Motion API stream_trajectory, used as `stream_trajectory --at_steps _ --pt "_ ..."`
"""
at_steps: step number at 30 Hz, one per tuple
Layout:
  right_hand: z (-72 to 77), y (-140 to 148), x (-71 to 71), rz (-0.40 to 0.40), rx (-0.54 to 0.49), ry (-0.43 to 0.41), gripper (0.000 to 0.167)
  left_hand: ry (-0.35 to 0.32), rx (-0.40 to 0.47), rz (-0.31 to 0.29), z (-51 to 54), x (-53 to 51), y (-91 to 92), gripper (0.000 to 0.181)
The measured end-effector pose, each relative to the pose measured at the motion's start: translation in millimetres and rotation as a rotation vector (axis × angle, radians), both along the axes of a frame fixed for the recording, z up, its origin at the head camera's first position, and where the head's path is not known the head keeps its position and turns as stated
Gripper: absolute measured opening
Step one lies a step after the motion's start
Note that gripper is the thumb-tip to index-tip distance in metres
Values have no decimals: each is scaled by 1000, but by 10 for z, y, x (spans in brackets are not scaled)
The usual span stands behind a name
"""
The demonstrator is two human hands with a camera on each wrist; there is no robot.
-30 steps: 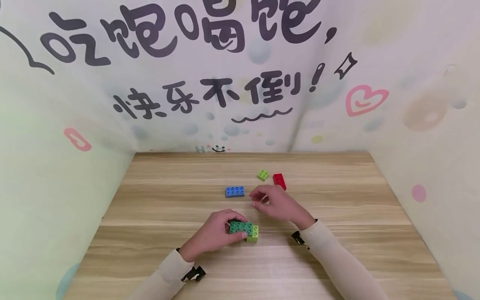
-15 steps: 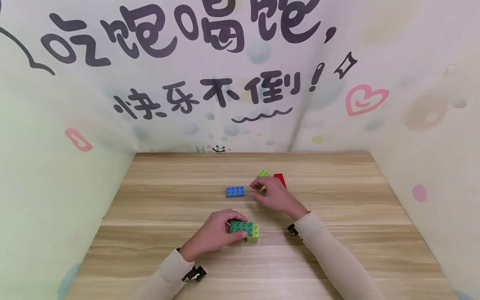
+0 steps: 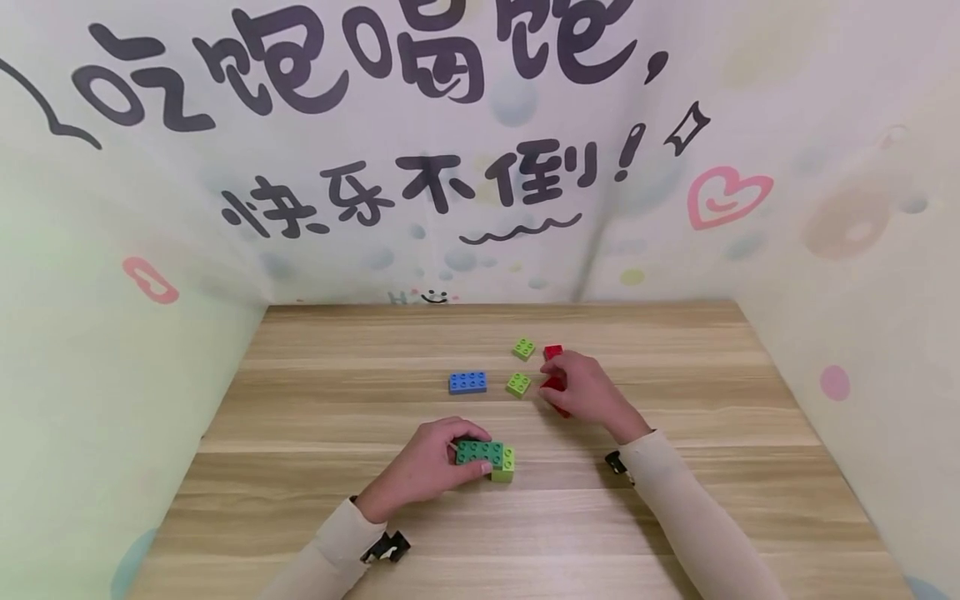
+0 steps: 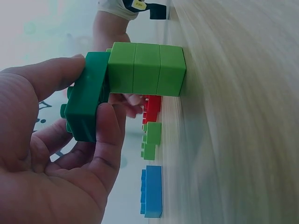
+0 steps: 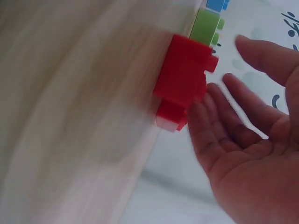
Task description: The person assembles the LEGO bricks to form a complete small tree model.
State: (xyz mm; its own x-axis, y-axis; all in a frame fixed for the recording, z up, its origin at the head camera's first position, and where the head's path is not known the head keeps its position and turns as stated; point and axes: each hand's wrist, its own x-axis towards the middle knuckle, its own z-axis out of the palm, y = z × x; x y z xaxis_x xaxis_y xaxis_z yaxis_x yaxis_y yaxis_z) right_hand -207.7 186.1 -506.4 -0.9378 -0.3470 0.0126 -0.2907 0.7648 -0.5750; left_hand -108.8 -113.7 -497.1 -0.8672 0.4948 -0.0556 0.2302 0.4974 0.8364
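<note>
My left hand (image 3: 426, 468) grips a dark green toy building brick (image 3: 478, 452) between thumb and fingers. That brick sits on top of a light green stack (image 4: 147, 70), overhanging it toward my palm. Over on the right, my right hand (image 3: 592, 393) is at a red brick (image 5: 182, 70), its thumb held apart from the brick in the right wrist view. The fingertips come close to the studs; whether they touch cannot be told. Just behind lies a second red brick (image 3: 553, 351), partly covered by the hand in the head view.
Two small light green bricks, a near one (image 3: 517, 384) and a far one (image 3: 523, 348), lie left of the red ones. A blue brick (image 3: 468, 382) is further left. Walls with printed writing (image 3: 420, 183) enclose the wooden table (image 3: 337, 350).
My right hand has moved right, from over the near light green brick to the red one, uncovering the former. The left hand keeps its grip on the dark green brick.
</note>
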Motion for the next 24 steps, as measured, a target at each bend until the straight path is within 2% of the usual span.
stream_trajectory --at_steps 6,11,19,24 --pt "-29 33 -12 -44 58 -98 40 10 1 2 -3 2 -16 34" --pt "-20 30 -14 -50 86 -137 43 5 -2 4 -9 2 -20 34" --pt "2 56 4 -9 75 -139 34 -10 3 8 -17 5 -13 34" --pt "46 71 51 54 55 -73 33 -10 3 14 -33 0 4 33"
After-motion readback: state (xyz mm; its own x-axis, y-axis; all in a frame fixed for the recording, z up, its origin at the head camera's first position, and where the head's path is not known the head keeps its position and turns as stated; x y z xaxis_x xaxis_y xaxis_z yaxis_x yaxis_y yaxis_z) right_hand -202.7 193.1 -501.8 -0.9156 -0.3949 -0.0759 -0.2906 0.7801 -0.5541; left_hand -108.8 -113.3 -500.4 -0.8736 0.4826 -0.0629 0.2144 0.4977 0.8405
